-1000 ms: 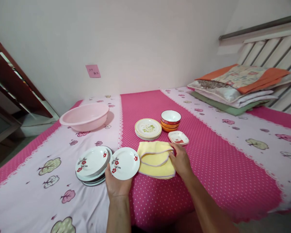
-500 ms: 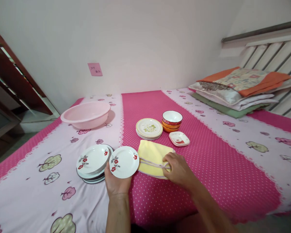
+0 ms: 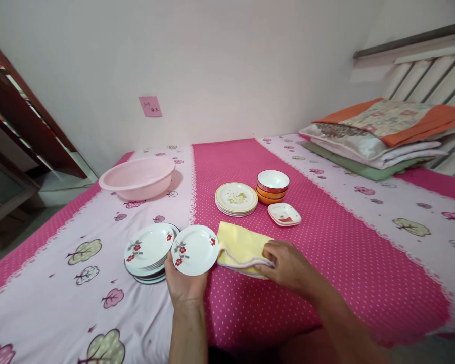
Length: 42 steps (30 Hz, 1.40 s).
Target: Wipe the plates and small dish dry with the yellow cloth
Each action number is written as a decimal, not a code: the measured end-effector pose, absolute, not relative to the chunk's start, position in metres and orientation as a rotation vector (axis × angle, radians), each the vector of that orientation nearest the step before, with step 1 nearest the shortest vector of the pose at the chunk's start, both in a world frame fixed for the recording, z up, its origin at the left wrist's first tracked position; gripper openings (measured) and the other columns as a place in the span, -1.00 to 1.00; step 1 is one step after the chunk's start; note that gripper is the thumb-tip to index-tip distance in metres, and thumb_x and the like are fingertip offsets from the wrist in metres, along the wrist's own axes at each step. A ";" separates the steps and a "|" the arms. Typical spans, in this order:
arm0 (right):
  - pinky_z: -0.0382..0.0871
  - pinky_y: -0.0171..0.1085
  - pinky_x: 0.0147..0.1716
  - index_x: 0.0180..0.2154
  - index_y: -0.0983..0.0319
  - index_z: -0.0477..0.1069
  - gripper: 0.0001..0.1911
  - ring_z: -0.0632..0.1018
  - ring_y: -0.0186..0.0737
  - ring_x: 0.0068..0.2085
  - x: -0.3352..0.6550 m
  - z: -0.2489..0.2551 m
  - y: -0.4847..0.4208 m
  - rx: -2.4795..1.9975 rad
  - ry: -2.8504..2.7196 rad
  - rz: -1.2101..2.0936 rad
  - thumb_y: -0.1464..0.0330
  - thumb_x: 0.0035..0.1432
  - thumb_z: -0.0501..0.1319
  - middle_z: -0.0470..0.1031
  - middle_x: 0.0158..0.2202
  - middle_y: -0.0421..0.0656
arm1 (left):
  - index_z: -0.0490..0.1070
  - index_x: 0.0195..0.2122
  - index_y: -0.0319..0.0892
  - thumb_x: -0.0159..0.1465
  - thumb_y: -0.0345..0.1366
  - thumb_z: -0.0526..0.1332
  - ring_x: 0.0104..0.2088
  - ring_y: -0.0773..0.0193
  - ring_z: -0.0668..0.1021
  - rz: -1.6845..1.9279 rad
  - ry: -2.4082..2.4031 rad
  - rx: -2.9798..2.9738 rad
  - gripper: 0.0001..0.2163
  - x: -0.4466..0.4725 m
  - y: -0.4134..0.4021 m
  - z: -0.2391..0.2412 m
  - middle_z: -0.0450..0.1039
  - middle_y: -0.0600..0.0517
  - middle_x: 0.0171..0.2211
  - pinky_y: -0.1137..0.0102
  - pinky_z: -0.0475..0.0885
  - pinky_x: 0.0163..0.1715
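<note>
A small white plate with red flowers rests in my left hand, whose palm supports it from below. My right hand pinches the near right edge of a folded yellow cloth with a pale purple hem. The cloth's left side meets the rim of the held plate. To the left of my left hand is a stack of flowered white plates, with larger dark-rimmed plates under them. Beyond the cloth are stacked cream plates with a yellow rim and two squarish small dishes.
Several stacked bowls stand behind the small dishes. A pink basin sits at the back left of the patterned bedspread. Folded bedding and pillows are piled at the right by a white slatted headboard. A pink note sticks to the wall.
My right hand has shifted slightly right, and the cloth's near edge now looks lifted and wavy. My left hand still holds the plate. The view has moved a little.
</note>
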State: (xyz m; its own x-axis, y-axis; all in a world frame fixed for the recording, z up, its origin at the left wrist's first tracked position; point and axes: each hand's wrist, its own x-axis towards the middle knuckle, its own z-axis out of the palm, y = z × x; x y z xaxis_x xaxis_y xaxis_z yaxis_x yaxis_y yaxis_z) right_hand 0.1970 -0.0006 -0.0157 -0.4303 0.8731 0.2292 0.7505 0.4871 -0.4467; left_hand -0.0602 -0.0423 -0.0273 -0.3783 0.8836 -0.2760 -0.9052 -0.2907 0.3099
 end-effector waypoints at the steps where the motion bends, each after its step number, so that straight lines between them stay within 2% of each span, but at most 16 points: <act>1: 0.24 -0.18 -0.35 -0.50 0.16 0.29 -0.66 0.42 -0.16 -0.40 0.195 -0.013 -0.004 -1.386 -2.287 0.397 0.16 0.14 0.35 0.47 -0.44 -0.17 | 0.58 0.12 -0.03 0.38 -0.15 0.18 0.27 -0.21 0.47 1.895 0.482 -0.058 -0.65 -0.060 -0.042 -0.027 0.59 -0.11 0.15 -0.36 0.19 0.26; 2: 0.29 -0.16 -0.32 -0.44 0.16 0.35 -0.68 0.46 -0.13 -0.37 0.192 -0.011 -0.008 -1.386 -2.238 0.384 0.12 0.16 0.35 0.51 -0.40 -0.15 | 0.58 0.12 -0.03 0.38 -0.16 0.18 0.27 -0.20 0.47 1.892 0.472 -0.066 -0.66 -0.061 -0.042 -0.027 0.59 -0.12 0.15 -0.33 0.20 0.26; 4: 0.41 -0.06 -0.10 -0.20 0.19 0.48 -0.73 0.56 0.00 -0.14 0.181 -0.014 -0.012 -1.252 -2.164 0.335 0.13 0.21 0.33 0.61 -0.17 -0.03 | 0.58 0.12 -0.05 0.38 -0.16 0.18 0.26 -0.18 0.49 1.886 0.459 -0.086 -0.65 -0.062 -0.041 -0.029 0.59 -0.13 0.16 -0.27 0.23 0.28; 7: 0.31 0.08 0.25 0.14 0.21 0.47 -0.59 0.46 0.11 0.26 0.160 -0.032 -0.012 -1.006 -2.238 0.365 0.19 0.34 0.22 0.50 0.23 0.07 | 0.57 0.14 -0.05 0.38 -0.18 0.18 0.24 -0.14 0.51 1.901 0.447 -0.106 -0.64 -0.064 -0.040 -0.032 0.59 -0.12 0.15 -0.20 0.25 0.29; 10: 0.28 0.17 0.30 0.17 0.18 0.50 -0.58 0.42 0.16 0.33 0.146 -0.057 -0.004 -1.031 -2.362 0.481 0.18 0.37 0.22 0.44 0.31 0.07 | 0.54 0.18 -0.01 0.38 -0.18 0.18 0.22 -0.10 0.53 1.938 0.416 -0.083 -0.63 -0.067 -0.041 -0.037 0.59 -0.10 0.16 -0.16 0.28 0.29; 13: 0.19 0.27 0.34 0.21 0.23 0.48 -0.53 0.34 0.22 0.39 0.147 -0.070 0.008 -1.228 -2.291 0.486 0.16 0.39 0.20 0.37 0.36 0.13 | 0.54 0.18 0.01 0.38 -0.16 0.20 0.18 -0.06 0.57 1.947 0.393 -0.071 -0.63 -0.070 -0.042 -0.040 0.59 -0.08 0.16 -0.12 0.30 0.29; 16: 0.16 0.24 0.36 0.23 0.27 0.46 -0.45 0.28 0.22 0.42 0.154 -0.068 0.014 -1.335 -2.220 0.517 0.09 0.38 0.19 0.34 0.37 0.15 | 0.57 0.14 -0.02 0.37 -0.18 0.20 0.18 -0.07 0.57 1.948 0.413 -0.097 -0.65 -0.069 -0.042 -0.040 0.60 -0.08 0.15 -0.13 0.29 0.29; 19: 0.16 0.20 0.37 0.28 0.25 0.39 -0.34 0.28 0.20 0.41 0.154 -0.059 0.008 -1.230 -2.216 0.546 0.03 0.29 0.28 0.32 0.38 0.14 | 0.58 0.13 -0.06 0.36 -0.18 0.20 0.21 -0.12 0.55 1.944 0.443 -0.103 -0.65 -0.067 -0.041 -0.037 0.61 -0.11 0.12 -0.20 0.25 0.30; 21: 0.24 0.14 0.31 0.24 0.24 0.41 -0.31 0.38 0.18 0.32 0.149 -0.054 -0.001 -1.129 -2.268 0.550 0.09 0.16 0.41 0.39 0.31 0.12 | 0.58 0.13 -0.08 0.37 -0.18 0.19 0.22 -0.13 0.53 1.940 0.447 -0.103 -0.65 -0.065 -0.040 -0.035 0.62 -0.11 0.11 -0.21 0.24 0.30; 24: 0.40 0.01 0.11 0.04 0.23 0.50 -0.53 0.51 0.06 0.07 0.141 -0.050 -0.012 -1.115 -2.367 0.544 0.35 0.06 0.44 0.54 0.05 0.01 | 0.57 0.14 -0.06 0.38 -0.18 0.18 0.23 -0.12 0.52 1.939 0.441 -0.100 -0.64 -0.065 -0.040 -0.035 0.60 -0.10 0.14 -0.20 0.22 0.31; 27: 0.38 -0.03 0.03 -0.02 0.23 0.50 -0.57 0.49 0.03 -0.01 0.140 -0.048 -0.015 -1.163 -2.413 0.498 0.49 0.02 0.35 0.52 -0.04 -0.04 | 0.55 0.17 -0.02 0.38 -0.18 0.19 0.24 -0.11 0.52 1.936 0.437 -0.084 -0.63 -0.066 -0.040 -0.036 0.57 -0.10 0.18 -0.18 0.22 0.32; 30: 0.36 -0.07 -0.01 -0.05 0.22 0.50 -0.66 0.48 0.00 -0.03 0.145 -0.046 -0.016 -1.177 -2.407 0.520 0.53 0.12 0.22 0.51 -0.07 -0.04 | 0.54 0.19 -0.01 0.38 -0.17 0.18 0.26 -0.12 0.50 1.940 0.450 -0.066 -0.62 -0.067 -0.040 -0.036 0.55 -0.11 0.21 -0.18 0.24 0.30; 34: 0.34 -0.17 -0.12 -0.23 0.21 0.45 -0.75 0.51 -0.09 -0.14 0.152 -0.038 -0.014 -1.226 -2.268 0.608 0.55 0.26 0.03 0.51 -0.22 -0.07 | 0.56 0.16 -0.03 0.38 -0.13 0.17 0.28 -0.22 0.46 1.938 0.470 -0.063 -0.63 -0.065 -0.041 -0.032 0.55 -0.14 0.19 -0.31 0.22 0.27; 40: 0.31 -0.19 -0.22 -0.17 0.19 0.38 -0.76 0.56 -0.08 -0.24 0.153 -0.028 -0.006 -1.472 -2.068 0.617 0.46 0.32 -0.04 0.55 -0.30 -0.09 | 0.55 0.16 -0.03 0.38 -0.17 0.19 0.32 -0.16 0.42 1.951 0.442 -0.089 -0.64 -0.064 -0.040 -0.031 0.53 -0.11 0.23 -0.23 0.22 0.30; 42: 0.32 -0.19 -0.23 -0.15 0.18 0.39 -0.80 0.58 -0.06 -0.23 0.154 -0.023 -0.003 -1.523 -2.001 0.641 0.37 0.33 0.01 0.58 -0.26 -0.07 | 0.54 0.17 -0.02 0.38 -0.16 0.20 0.32 -0.16 0.43 1.929 0.423 -0.093 -0.63 -0.065 -0.039 -0.032 0.51 -0.11 0.25 -0.22 0.22 0.31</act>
State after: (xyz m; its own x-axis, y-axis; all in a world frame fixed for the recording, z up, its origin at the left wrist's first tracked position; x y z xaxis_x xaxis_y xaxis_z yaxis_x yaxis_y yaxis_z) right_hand 0.1536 -0.0032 -0.0227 -0.2156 0.9675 0.1318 0.7109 0.2480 -0.6581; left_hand -0.0648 -0.0391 -0.0321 -0.3921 0.8822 -0.2608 -0.9104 -0.3313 0.2479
